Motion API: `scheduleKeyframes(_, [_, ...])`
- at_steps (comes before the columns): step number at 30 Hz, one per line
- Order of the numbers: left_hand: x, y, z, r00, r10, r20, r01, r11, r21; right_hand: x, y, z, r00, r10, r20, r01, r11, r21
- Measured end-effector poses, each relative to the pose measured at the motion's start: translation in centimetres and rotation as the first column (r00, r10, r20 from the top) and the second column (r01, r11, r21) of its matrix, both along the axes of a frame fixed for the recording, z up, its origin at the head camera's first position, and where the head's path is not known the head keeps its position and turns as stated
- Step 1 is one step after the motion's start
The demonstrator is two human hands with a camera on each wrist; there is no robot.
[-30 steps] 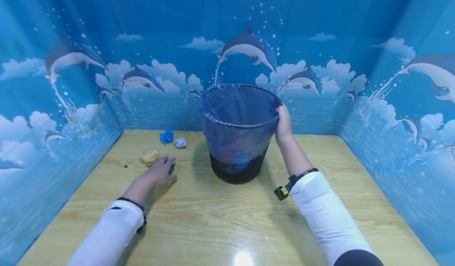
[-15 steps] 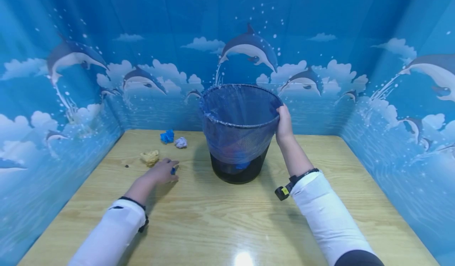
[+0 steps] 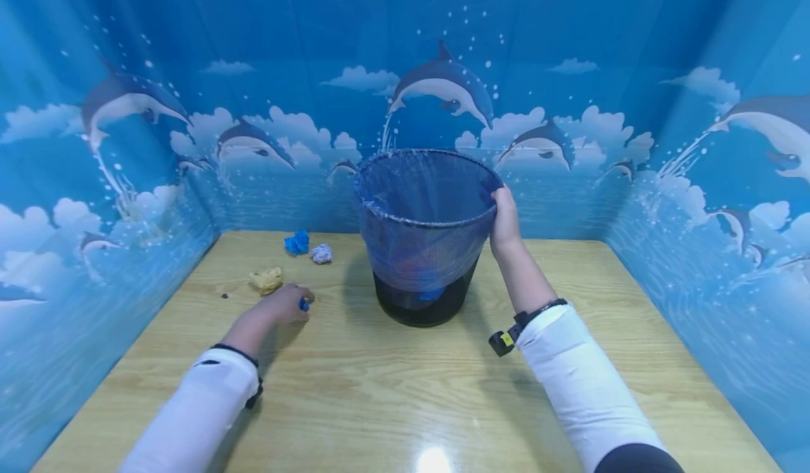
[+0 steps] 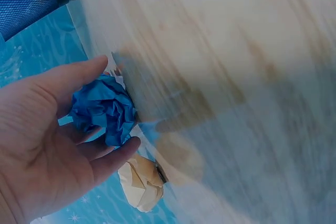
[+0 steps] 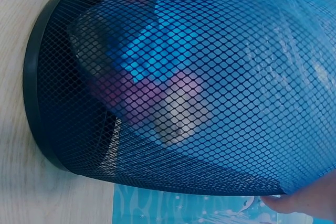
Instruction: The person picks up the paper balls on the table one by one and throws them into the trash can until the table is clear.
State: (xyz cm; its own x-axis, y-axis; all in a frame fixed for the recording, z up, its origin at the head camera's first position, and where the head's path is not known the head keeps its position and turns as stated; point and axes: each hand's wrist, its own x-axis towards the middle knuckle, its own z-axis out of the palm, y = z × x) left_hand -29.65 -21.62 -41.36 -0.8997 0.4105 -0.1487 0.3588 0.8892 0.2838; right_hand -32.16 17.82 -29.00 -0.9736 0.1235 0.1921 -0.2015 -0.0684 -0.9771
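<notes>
My left hand (image 3: 287, 306) is low over the left part of the table, thumb and fingers curled round a crumpled blue paper ball (image 4: 104, 109). In the head view most of that ball is hidden by the hand. A crumpled yellow paper ball (image 3: 266, 280) lies just beyond the knuckles. My right hand (image 3: 505, 220) grips the right rim of a black mesh wastebasket (image 3: 436, 248), lined with a thin blue bag (image 5: 273, 77). The basket stands upright on the table. Through its mesh, the right wrist view shows several crumpled pieces, blue, pink and pale, inside the bag.
Toward the back left of the wooden table (image 3: 405, 389) lie another blue paper ball (image 3: 297, 242) and a white paper ball (image 3: 321, 254). A small dark bit (image 3: 224, 296) is near the left edge. Dolphin-printed curtains (image 3: 304, 65) close off the back and both sides.
The fingers of my left hand have curled in round the blue paper ball, and the hand has drawn slightly back. My right hand and the wastebasket have stayed in place.
</notes>
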Motion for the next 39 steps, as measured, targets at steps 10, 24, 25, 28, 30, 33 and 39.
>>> scheduleKeyframes(10, [0.2,0.1,0.7,0.998,0.050,0.039,-0.051,0.998,0.026,0.0,0.0,0.1,1.000,0.002,0.003,-0.002,1.000,-0.016])
scheduleKeyframes(24, [-0.3,0.3,1.5,0.988,0.150,0.036,-0.153,0.983,0.104,0.1,0.0,0.1,1.000,-0.006,-0.006,0.006,1.000,-0.012])
scheduleKeyframes(25, [-0.4,0.3,1.6,0.987,0.154,0.032,-0.157,0.982,0.109,0.0,0.0,0.1,1.000,-0.009,-0.006,0.009,1.000,-0.012])
scheduleKeyframes(28, [-0.7,0.4,1.9,0.988,0.153,0.006,-0.153,0.982,0.113,0.1,0.0,0.1,1.000,-0.015,-0.009,0.015,1.000,-0.010])
scheduleKeyframes(30, [-1.0,0.5,2.2,0.988,0.156,-0.020,-0.153,0.982,0.111,0.1,0.0,0.1,1.000,-0.014,-0.009,0.014,1.000,-0.011])
scheduleKeyframes(33, [-1.4,0.5,2.8,0.984,0.163,-0.074,-0.153,0.981,0.120,0.2,0.0,0.1,1.000,-0.013,-0.007,0.013,1.000,-0.010])
scheduleKeyframes(39, [-1.5,0.7,5.2,0.973,0.208,-0.103,-0.188,0.966,0.176,0.1,0.0,0.1,1.000,-0.010,-0.004,0.010,1.000,-0.010])
